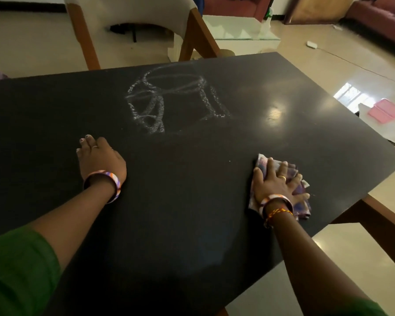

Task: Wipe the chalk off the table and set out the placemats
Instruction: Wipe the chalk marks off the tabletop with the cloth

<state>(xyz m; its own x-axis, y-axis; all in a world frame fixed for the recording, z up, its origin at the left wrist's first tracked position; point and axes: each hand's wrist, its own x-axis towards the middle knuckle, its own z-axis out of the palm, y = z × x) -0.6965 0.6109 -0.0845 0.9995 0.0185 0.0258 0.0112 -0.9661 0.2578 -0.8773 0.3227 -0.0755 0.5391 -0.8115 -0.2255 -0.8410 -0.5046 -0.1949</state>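
Black table (192,201) fills the head view, white chair (132,17) behind it. My right hand (276,185) presses the patterned cloth (301,190) flat, fingers spread. My left hand (99,156) rests flat, fingers together. Chalk marks (169,99) lie well beyond both hands' fingertips.

- I am in a home living-dining room.
- Evidence: black dining table (192,201), upholstered wooden chair (132,17), red sofa (379,21), glass coffee table (242,30), polished tile floor (328,71).

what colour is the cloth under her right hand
Purple and white patterned cloth, seen in the head view.
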